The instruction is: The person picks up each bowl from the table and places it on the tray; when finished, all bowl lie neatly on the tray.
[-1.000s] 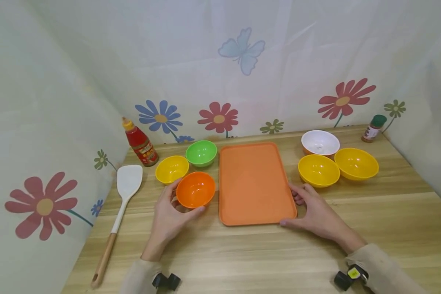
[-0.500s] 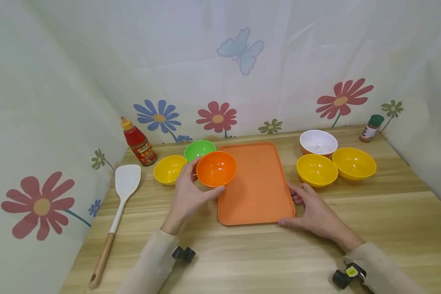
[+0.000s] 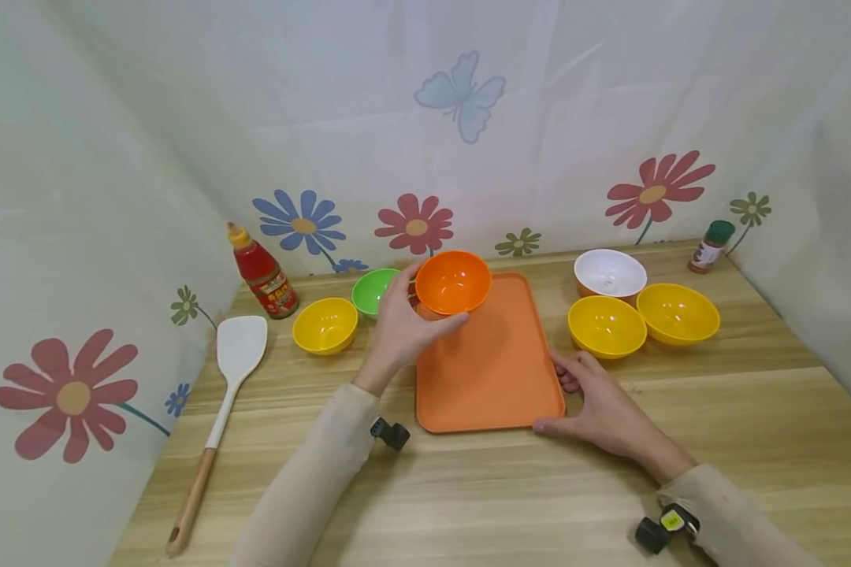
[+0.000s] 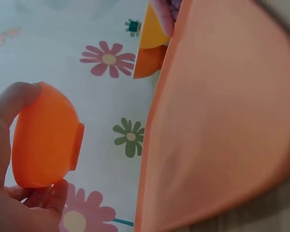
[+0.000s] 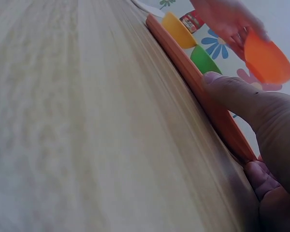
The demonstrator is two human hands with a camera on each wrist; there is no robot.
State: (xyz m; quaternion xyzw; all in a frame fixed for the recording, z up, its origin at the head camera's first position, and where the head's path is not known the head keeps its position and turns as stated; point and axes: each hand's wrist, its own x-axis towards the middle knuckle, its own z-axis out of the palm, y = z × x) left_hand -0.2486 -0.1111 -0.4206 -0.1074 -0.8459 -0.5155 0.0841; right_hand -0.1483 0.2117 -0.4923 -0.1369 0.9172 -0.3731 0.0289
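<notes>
In the head view my left hand (image 3: 403, 327) holds an orange bowl (image 3: 454, 282) by its sides, thumb at the near side. The bowl is raised above the far part of an orange tray (image 3: 489, 378); in the left wrist view a gap shows between bowl (image 4: 46, 137) and tray (image 4: 222, 111). My right hand (image 3: 603, 405) grips the tray's near right corner, thumb at the front edge and fingers curled at the right edge. A green bowl (image 3: 370, 293), partly hidden by my left hand, and a yellow bowl (image 3: 325, 325) stand left of the tray.
Right of the tray sit a white-lined bowl (image 3: 610, 273) and two yellow bowls (image 3: 606, 327). A green-capped jar (image 3: 711, 248) is at the far right. On the left are a red sauce bottle (image 3: 262, 274) and a white spatula (image 3: 230, 378). A flowered curtain (image 3: 340, 118) closes the back.
My left hand has lifted the orange bowl from beside the tray and carried it right and away from me, over the tray. My right hand has stayed at the tray's corner.
</notes>
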